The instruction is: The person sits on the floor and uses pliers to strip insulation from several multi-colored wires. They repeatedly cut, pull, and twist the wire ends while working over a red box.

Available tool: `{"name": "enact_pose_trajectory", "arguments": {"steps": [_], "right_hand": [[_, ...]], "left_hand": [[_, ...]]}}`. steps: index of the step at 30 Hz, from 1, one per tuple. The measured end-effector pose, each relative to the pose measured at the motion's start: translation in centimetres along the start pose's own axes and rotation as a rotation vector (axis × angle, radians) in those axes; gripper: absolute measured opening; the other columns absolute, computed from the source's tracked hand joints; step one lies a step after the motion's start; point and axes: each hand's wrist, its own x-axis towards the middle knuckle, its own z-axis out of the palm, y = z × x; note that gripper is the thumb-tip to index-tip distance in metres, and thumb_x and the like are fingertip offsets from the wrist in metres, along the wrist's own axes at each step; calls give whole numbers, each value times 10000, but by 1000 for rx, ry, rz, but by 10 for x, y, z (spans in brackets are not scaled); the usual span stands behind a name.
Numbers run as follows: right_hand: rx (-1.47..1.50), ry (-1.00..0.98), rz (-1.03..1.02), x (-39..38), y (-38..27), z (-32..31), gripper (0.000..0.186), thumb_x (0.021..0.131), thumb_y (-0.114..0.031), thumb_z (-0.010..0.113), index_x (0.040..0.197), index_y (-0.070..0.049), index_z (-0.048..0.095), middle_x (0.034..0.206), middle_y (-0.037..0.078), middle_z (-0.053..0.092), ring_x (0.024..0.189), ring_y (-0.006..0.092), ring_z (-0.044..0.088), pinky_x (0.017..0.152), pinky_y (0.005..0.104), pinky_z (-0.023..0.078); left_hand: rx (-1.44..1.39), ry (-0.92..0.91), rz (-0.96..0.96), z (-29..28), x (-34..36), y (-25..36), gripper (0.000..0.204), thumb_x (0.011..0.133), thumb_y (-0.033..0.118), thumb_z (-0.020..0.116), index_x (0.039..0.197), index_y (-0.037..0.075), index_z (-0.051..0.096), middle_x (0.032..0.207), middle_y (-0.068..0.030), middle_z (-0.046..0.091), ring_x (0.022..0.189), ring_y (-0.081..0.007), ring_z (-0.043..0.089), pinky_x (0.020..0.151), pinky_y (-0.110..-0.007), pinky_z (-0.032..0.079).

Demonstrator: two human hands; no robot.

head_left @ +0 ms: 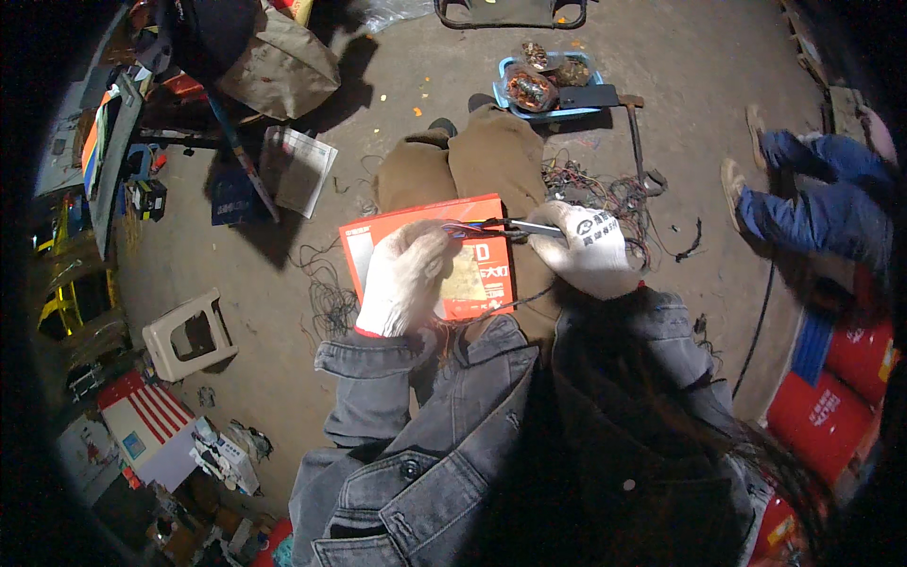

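A flat orange-red box point(366, 253) with a tan patch lies across my lap. Over its left part, my left hand point(404, 279), in a white work glove, is closed on a bundle of thin coloured wires point(472, 227). My right hand point(590, 260), gloved the same way, grips a slim silver metal tool point(537, 227) whose exact kind I cannot make out. The tool's tip meets the dark end of the wires. A black cable point(529, 299) trails over the lower right of the box.
Tangled wires point(326, 293) lie on the floor left of me, more point(605, 189) to the right. Ahead stands a blue tray point(565, 114) with bagged small parts, a dark phone-like slab and a hammer point(635, 132). A beige stool point(189, 334) is left; a person's legs point(794, 194) are right.
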Motion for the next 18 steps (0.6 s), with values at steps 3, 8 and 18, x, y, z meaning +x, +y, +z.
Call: {"name": "enact_pose_trajectory", "arguments": {"steps": [3,8,18], "right_hand": [[117,107,-87,-6,-2,-1,182,865,-247,755,954,-89,745,856,147,731,801,369,722,706,445,579],[209,70,-18,-3,-10,-8,210,852,-140,745,1036,-39,753,927,157,750,841,315,741,756,396,579],[269,71,169,20,-15,-9,334,950,-207,681,1234,-32,698,1152,192,750,1037,316,750,899,406,585]], "left_hand": [[-23,-16,0,4,0,1,217,1012,107,633,1144,-65,651,862,-16,626,699,-78,494,628,-235,394],[-73,-3,-1,5,0,0,207,1008,117,643,1116,-60,653,822,14,577,683,-66,466,617,-232,375],[58,-19,-51,1,-1,5,190,1020,114,630,1072,-68,638,798,28,545,668,-60,463,590,-237,359]]}}
